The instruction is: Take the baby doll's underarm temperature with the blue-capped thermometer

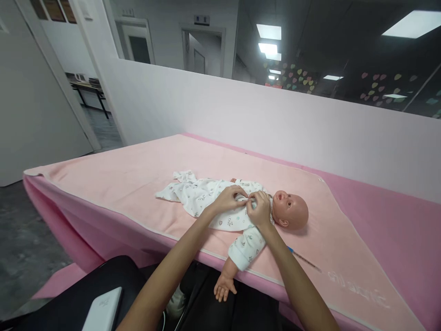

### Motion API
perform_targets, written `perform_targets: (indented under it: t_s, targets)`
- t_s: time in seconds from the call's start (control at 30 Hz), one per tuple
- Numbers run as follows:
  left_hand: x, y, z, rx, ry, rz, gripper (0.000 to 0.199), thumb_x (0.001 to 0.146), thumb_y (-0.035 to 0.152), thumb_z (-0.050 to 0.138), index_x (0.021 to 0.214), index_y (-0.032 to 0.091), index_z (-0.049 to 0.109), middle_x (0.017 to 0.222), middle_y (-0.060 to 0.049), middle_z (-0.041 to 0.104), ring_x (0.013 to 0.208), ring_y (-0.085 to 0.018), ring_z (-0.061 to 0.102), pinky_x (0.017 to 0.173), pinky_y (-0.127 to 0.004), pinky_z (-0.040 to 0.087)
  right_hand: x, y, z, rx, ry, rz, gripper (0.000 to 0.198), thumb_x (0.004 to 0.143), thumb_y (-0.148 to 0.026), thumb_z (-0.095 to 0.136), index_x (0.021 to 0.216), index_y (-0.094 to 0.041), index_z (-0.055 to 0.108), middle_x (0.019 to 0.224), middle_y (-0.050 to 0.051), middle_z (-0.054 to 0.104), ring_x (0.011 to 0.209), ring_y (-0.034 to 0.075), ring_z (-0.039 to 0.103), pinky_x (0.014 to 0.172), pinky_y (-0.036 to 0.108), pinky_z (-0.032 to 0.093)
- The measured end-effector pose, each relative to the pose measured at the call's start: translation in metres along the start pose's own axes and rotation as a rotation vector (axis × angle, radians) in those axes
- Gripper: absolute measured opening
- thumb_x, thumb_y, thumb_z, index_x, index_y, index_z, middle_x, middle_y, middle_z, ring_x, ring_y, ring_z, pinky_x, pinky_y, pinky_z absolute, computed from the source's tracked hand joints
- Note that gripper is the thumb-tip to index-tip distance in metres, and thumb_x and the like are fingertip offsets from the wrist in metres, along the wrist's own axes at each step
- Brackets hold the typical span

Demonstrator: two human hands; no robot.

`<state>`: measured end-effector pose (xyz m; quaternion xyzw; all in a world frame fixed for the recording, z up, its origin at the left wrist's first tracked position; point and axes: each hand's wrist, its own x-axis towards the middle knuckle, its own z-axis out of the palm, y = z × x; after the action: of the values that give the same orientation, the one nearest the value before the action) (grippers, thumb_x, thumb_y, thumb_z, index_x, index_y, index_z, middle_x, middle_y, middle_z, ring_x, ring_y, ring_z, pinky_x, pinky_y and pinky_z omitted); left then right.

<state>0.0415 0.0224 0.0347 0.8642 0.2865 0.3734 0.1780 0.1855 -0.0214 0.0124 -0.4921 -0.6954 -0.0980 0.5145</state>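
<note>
A baby doll [296, 212] lies on its back, head to the right, dressed in a white patterned romper [203, 195]. My left hand [229, 198] is at the doll's chest, its fingers pinching the romper's front. Close beside it, my right hand [259, 208] pinches the cloth near the collar, and the fingertips of both hands almost meet. What exactly lies between the fingertips is too small to tell, apart from a white bit of the cloth. The doll's near arm [227, 278] hangs over the table's front edge.
Under the doll a light pink blanket [120, 179] covers a darker pink cloth [386, 197]. A blue-tipped pen [305, 259] lies right of my right forearm. A white power bank [102, 310] rests on a black seat at lower left. Behind the table stands a white wall [223, 110] with glass above.
</note>
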Motion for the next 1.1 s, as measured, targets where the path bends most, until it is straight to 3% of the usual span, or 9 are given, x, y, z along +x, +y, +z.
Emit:
perform_targets:
  t_s: [0.23, 0.53, 0.67, 0.87, 1.1]
  targets:
    - [-0.011, 0.010, 0.022, 0.429, 0.212, 0.284, 0.014, 0.079, 0.024, 0.048, 0.083, 0.018, 0.060, 0.078, -0.005, 0.061, 0.074, -0.017, 0.052, 0.070, -0.032, 0.039, -0.007, -0.002, -0.003, 0.029, 0.125, -0.010, 0.015, 0.076, -0.013, 0.043, 0.063, -0.020, 0.044, 0.063, 0.002, 0.050, 0.066, 0.018, 0.043, 0.065, 0.031, 0.033]
    - [-0.013, 0.012, 0.016, 0.429, 0.420, 0.257, 0.009, 0.074, 0.020, 0.048, 0.076, 0.019, 0.057, 0.077, -0.003, 0.060, 0.075, -0.016, 0.051, 0.070, -0.033, 0.038, -0.008, -0.002, 0.001, -0.002, 0.131, 0.030, 0.018, 0.084, -0.016, 0.038, 0.070, -0.019, 0.048, 0.068, 0.003, 0.052, 0.068, 0.017, 0.043, 0.064, 0.030, 0.033]
    - [-0.014, 0.013, 0.015, 0.398, 0.357, 0.229, 0.011, 0.070, 0.016, 0.046, 0.075, 0.019, 0.056, 0.072, -0.002, 0.058, 0.071, -0.016, 0.049, 0.069, -0.033, 0.037, -0.008, -0.002, 0.001, -0.015, 0.113, 0.042, 0.017, 0.083, -0.015, 0.039, 0.070, -0.019, 0.050, 0.069, 0.003, 0.052, 0.068, 0.017, 0.044, 0.065, 0.030, 0.033]
    - [-0.013, 0.014, 0.014, 0.408, 0.192, 0.123, 0.014, 0.070, 0.018, 0.047, 0.081, 0.019, 0.055, 0.080, -0.003, 0.056, 0.079, -0.018, 0.049, 0.074, -0.033, 0.037, -0.008, -0.002, 0.003, -0.040, 0.072, 0.050, 0.020, 0.080, -0.011, 0.042, 0.075, -0.020, 0.059, 0.071, 0.003, 0.053, 0.071, 0.017, 0.046, 0.068, 0.030, 0.034]
    - [-0.012, 0.012, 0.016, 0.427, 0.176, 0.150, 0.008, 0.073, 0.022, 0.047, 0.078, 0.018, 0.052, 0.079, -0.003, 0.056, 0.076, -0.018, 0.048, 0.073, -0.034, 0.036, -0.006, -0.005, 0.001, -0.137, 0.038, 0.059, 0.010, 0.073, -0.015, 0.049, 0.067, -0.019, 0.056, 0.071, 0.003, 0.052, 0.071, 0.018, 0.045, 0.070, 0.032, 0.033]
